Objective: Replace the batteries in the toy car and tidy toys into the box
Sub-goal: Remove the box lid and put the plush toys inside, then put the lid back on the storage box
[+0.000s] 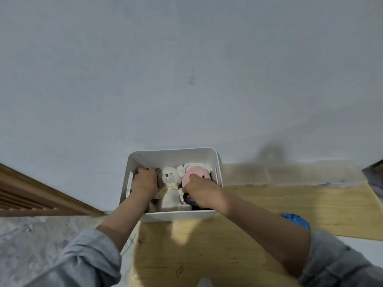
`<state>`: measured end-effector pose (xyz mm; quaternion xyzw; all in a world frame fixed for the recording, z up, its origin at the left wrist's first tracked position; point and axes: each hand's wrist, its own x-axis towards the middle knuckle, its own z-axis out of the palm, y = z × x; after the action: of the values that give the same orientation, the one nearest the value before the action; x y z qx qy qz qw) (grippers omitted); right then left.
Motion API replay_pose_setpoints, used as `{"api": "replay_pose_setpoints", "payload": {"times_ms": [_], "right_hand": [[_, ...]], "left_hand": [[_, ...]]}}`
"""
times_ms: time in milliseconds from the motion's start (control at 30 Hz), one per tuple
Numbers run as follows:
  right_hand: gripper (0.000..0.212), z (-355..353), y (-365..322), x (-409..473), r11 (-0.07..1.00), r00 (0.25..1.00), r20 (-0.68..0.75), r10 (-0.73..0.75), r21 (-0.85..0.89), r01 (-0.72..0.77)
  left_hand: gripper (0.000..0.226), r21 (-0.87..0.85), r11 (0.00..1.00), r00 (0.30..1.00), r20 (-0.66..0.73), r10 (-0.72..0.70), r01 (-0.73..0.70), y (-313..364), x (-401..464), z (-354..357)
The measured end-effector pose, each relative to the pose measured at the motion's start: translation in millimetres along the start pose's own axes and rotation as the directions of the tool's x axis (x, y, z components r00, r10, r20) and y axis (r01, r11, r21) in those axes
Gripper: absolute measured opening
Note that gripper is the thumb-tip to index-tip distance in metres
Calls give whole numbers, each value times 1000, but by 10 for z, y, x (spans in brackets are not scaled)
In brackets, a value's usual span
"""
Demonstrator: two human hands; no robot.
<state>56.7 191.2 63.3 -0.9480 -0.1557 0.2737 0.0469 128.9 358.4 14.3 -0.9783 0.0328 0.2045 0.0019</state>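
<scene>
A white plastic box (pixel 176 216) stands against the wall at the far edge of a wooden board (pixel 259 208). Inside it are a white plush bear (pixel 171 183), a pink plush toy (pixel 193 172) and a brown soft toy (pixel 159 176). My left hand (pixel 144 181) reaches into the box's left side, its fingers curled down onto the brown toy. My right hand (pixel 202 190) lies over the pink plush, forefinger on it. It holds a black toy with an orange spot (pixel 189 198) under the palm. The other fingers are hidden.
A pale wall rises right behind the box. A wooden slatted frame (pixel 41 195) runs along the left. A blue object (pixel 296 220) lies on the board by my right forearm. Marbled floor (pixel 41 235) lies left of the board.
</scene>
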Motion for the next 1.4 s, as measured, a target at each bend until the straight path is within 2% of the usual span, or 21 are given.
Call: {"api": "replay_pose_setpoints", "payload": {"times_ms": [133,333,533,733,867,967,1100,1233,1300,1400], "right_hand": [[38,-65,25,-14,1000,999,42,-6,16,5],[38,-2,52,34,994,996,-7,-85,-72,84],[41,-21,11,-79,990,995,-64,-82,-118,75],[41,-47,-47,-307,987,978,-194,-70,-156,39],[42,-90,-69,-443,998,957,-291,-1,-66,-19],[41,-44,-149,-584,999,922,-384,39,-20,-50],[37,104,-276,-866,996,833,-547,85,60,-63],[34,403,-358,-1247,989,739,-663,123,142,-37],[36,597,-350,-1447,978,708,-683,181,200,-57],[36,974,-228,-1737,952,712,-640,288,269,-143]], "left_hand": [[38,35,999,1000,28,3,-4,-5,5,27],[37,38,998,995,79,55,-58,-67,-29,38],[23,67,996,998,5,57,-58,-11,-157,-135],[28,-30,999,998,-44,43,-44,8,-404,-204],[23,-68,995,989,-131,64,-74,17,-718,-282],[21,-129,983,967,-234,101,-133,39,-1000,-303],[36,-177,947,902,-392,181,-267,137,-1425,-215],[40,-267,846,816,-501,287,-462,282,-1790,13],[42,-289,791,783,-517,346,-540,397,-1947,136],[46,-307,735,759,-503,414,-604,632,-2169,342]]}}
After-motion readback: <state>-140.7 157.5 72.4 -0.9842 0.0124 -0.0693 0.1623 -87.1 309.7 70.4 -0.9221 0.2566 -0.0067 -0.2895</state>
